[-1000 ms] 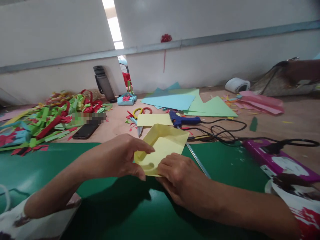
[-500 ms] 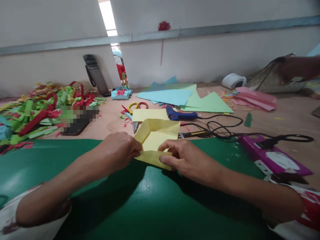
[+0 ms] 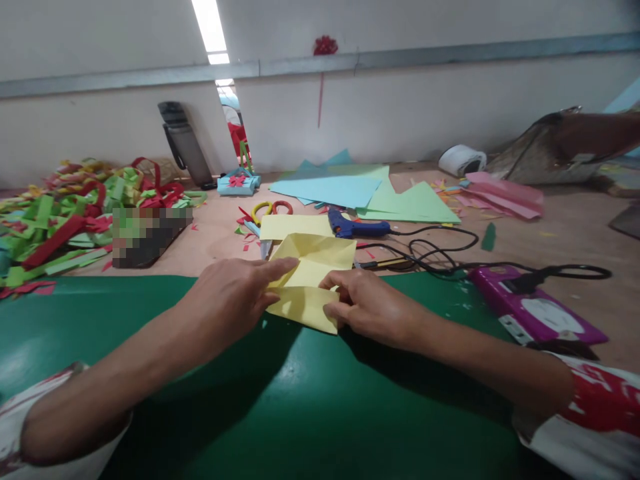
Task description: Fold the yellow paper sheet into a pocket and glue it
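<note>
A folded yellow paper sheet lies on the green mat in front of me. My left hand presses on its left side, the forefinger stretched out across the fold. At the paper's right edge my right hand pinches the folded flap between thumb and fingers. The paper's near flap is folded over and its far part stands slightly raised.
Behind the paper lie another yellow sheet, scissors, a blue glue gun with a black cord, blue and green sheets, a purple box, a phone, a dark bottle and a heap of paper strips.
The yellow paper has come down from my hands onto the mat and its near flap is folded over. My left forefinger now stretches along the fold; my right hand moved to the right edge.
</note>
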The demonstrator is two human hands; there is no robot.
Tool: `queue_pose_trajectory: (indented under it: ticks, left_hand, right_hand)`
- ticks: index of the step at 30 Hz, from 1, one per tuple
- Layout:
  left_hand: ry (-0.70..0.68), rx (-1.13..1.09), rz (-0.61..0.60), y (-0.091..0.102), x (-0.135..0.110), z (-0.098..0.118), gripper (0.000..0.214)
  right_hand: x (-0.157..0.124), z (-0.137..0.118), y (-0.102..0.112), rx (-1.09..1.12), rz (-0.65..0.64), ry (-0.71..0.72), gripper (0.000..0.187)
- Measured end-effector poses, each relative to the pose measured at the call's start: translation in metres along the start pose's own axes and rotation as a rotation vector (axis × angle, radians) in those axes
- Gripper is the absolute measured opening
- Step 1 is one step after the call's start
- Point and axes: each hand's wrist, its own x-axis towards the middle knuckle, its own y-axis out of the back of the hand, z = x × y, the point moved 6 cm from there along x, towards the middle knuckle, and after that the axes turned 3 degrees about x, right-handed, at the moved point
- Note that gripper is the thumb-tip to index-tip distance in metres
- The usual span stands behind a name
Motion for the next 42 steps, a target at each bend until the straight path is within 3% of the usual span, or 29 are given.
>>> queue_pose_trajectory:
  ticks: [3, 5, 7, 11, 17, 22, 31, 36, 42]
  left_hand:
    - [-0.026, 0.166, 0.293, 0.019, -0.016, 0.015, 0.031]
    - [-0.113, 0.18, 0.427, 0.025, -0.028, 0.032, 0.018]
    - [-0.231, 0.13, 0.419, 0.018, -0.037, 0.05, 0.01]
    - [-0.309, 0.053, 0.367, -0.005, -0.048, 0.067, 0.016]
    - [-0.339, -0.015, 0.44, -0.017, -0.058, 0.066, 0.018]
    - [-0.34, -0.054, 0.357, -0.024, -0.052, 0.065, 0.024]
    - [-0.314, -0.111, 0.266, -0.027, -0.045, 0.066, 0.03]
    - [-0.31, -0.11, 0.248, -0.028, -0.047, 0.066, 0.028]
    - [-0.287, -0.08, 0.413, -0.018, -0.051, 0.067, 0.02]
  right_hand:
    - [0.001, 0.001, -0.002, -0.003, -0.038, 0.01, 0.009]
    - [0.001, 0.003, -0.004, 0.026, -0.078, -0.015, 0.011]
    - [0.001, 0.006, -0.005, 0.054, -0.108, -0.041, 0.01]
    - [0.003, 0.005, -0.005, 0.045, -0.095, -0.03, 0.02]
    - [0.005, 0.001, -0.006, 0.0, -0.07, 0.017, 0.028]
    - [0.003, 0.0, -0.003, -0.1, -0.008, 0.022, 0.028]
    - [0.001, -0.004, -0.004, -0.332, -0.024, 0.019, 0.019]
    - [0.003, -0.005, -0.002, -0.291, -0.06, -0.002, 0.027]
    - [0.005, -0.004, -0.004, -0.232, -0.077, -0.031, 0.028]
